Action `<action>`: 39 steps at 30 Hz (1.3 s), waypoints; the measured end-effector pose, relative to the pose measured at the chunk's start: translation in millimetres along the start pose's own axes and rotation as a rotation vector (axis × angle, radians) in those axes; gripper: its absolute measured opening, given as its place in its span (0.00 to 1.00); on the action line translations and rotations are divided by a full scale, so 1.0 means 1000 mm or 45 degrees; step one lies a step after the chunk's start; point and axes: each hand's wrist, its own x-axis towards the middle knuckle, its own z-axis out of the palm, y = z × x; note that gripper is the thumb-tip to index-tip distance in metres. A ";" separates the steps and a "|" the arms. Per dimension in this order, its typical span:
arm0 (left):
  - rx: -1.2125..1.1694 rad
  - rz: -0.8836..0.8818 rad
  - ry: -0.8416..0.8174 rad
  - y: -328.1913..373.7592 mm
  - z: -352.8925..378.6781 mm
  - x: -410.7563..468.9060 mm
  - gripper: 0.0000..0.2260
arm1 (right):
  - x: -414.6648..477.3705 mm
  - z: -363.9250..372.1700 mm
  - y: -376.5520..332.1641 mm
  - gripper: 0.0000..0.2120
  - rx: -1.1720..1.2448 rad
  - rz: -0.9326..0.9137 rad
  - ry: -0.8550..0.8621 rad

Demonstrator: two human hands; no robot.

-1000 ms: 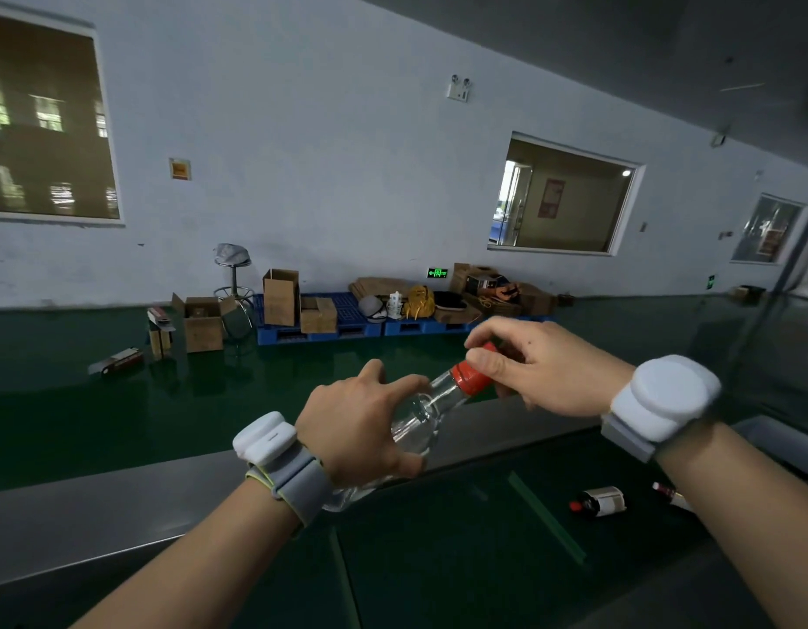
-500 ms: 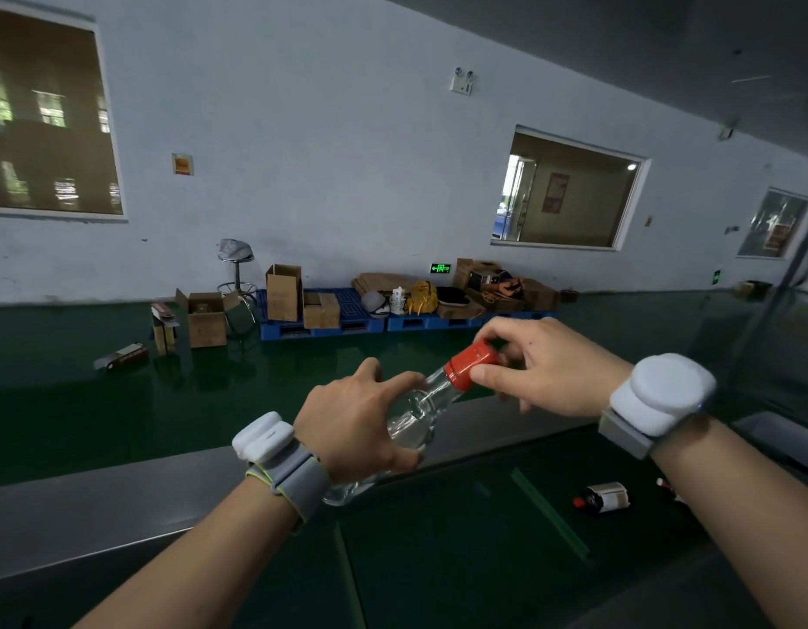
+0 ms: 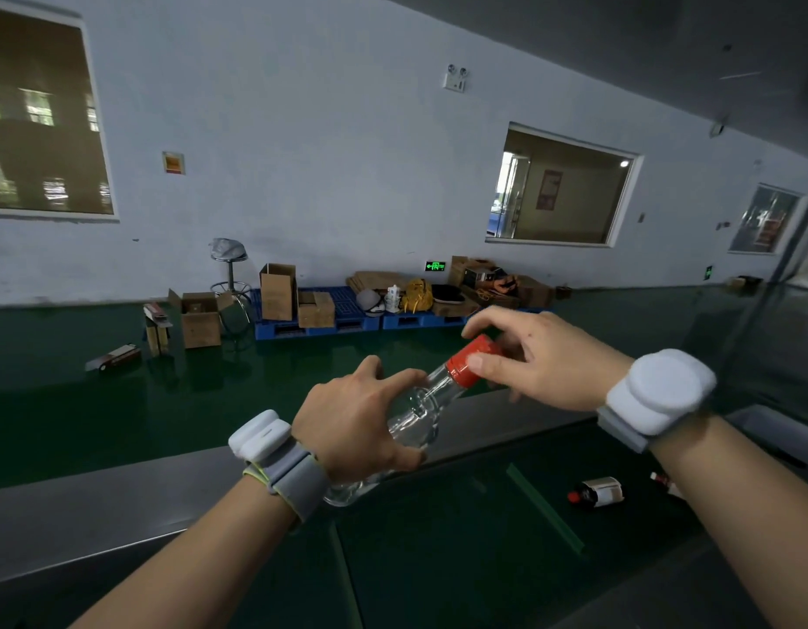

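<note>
Bottle (image 3: 418, 413): one clear glass one, held in the air above the steel rail (image 3: 121, 501) and tilted, with its base low by the left wrist and its neck rising to the right. Its one red cap (image 3: 470, 360) sits on the neck. The left hand (image 3: 357, 424) wraps the body, fingers over the top and thumb beneath. The right hand (image 3: 547, 365) pinches the cap between thumb and fingertips, the other fingers loosely curled.

Each wrist bears one white tracker: the left band (image 3: 275, 456) and the right band (image 3: 656, 392).

Beyond the rail, on the green belt (image 3: 438, 574), a second bottle (image 3: 597, 492) lies on its side, dark with a pale label and a red cap. A third bottle (image 3: 660, 478) is just beside it, mostly hidden by the right forearm.

Well apart, by the far wall, two blue pallets (image 3: 347, 311) lie side by side. Three boxes (image 3: 277, 290) can be counted there, two on the left pallet and one open on the floor; the heap on the right pallet is too jumbled to count. One stool (image 3: 229, 270) stands behind the open box. The wall has three windows (image 3: 561, 188).
</note>
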 end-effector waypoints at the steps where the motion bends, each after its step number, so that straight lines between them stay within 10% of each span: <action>1: -0.002 0.002 -0.002 0.001 0.000 0.000 0.35 | -0.001 0.002 0.000 0.22 0.026 -0.004 0.003; 12: -0.035 0.010 -0.007 0.006 0.004 0.002 0.36 | -0.004 -0.001 0.000 0.32 -0.185 0.069 0.134; 16: -0.058 0.000 -0.001 0.006 0.004 0.002 0.37 | -0.006 -0.004 0.002 0.14 0.224 0.006 0.008; 20: -0.034 0.018 -0.019 0.009 0.005 0.000 0.37 | -0.003 -0.002 0.003 0.31 -0.209 -0.023 0.166; 24: -0.096 -0.004 -0.028 0.009 0.006 0.001 0.38 | -0.003 -0.002 0.010 0.28 0.121 -0.153 0.038; 32: -0.114 0.051 -0.026 0.014 0.008 0.004 0.37 | 0.003 0.025 0.012 0.14 -0.164 -0.415 0.450; 39: -0.100 -0.038 0.038 0.018 0.023 0.008 0.35 | 0.012 0.040 0.006 0.11 -0.205 -0.120 0.621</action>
